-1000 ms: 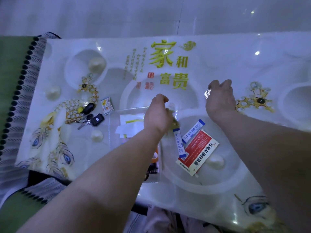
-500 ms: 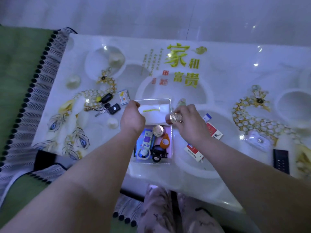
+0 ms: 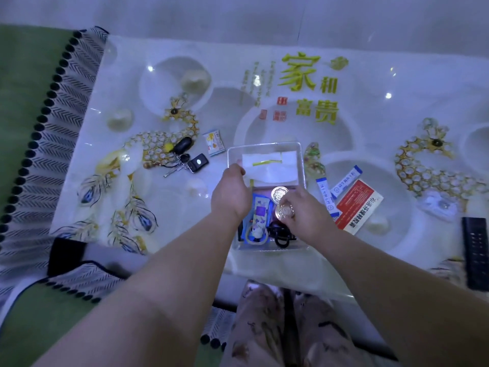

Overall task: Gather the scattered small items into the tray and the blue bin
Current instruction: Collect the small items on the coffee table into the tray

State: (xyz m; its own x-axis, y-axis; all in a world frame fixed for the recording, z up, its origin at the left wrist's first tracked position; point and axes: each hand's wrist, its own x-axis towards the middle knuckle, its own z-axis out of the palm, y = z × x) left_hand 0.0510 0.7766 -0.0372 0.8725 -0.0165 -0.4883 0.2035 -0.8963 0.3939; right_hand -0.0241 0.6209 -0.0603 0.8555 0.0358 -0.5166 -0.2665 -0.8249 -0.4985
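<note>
2 hands work over a clear tray at the centre of a patterned counter (image 3: 370,75).

The tray (image 3: 264,147) holds white paper, a purple tube and a black clip; the left hand (image 3: 231,193) grips its left rim, and the right hand (image 3: 304,213) pinches a small round shiny jar (image 3: 284,210) above it. A red box (image 3: 358,206), 2 blue sachets and keys (image 3: 185,157) lie outside on the counter.

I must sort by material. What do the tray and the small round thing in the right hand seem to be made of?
The tray looks like clear, glossy plastic: the table pattern shows through its walls. The small round thing in the right hand looks like shiny metal or glass, as it glints; the dim light leaves this open.
</note>
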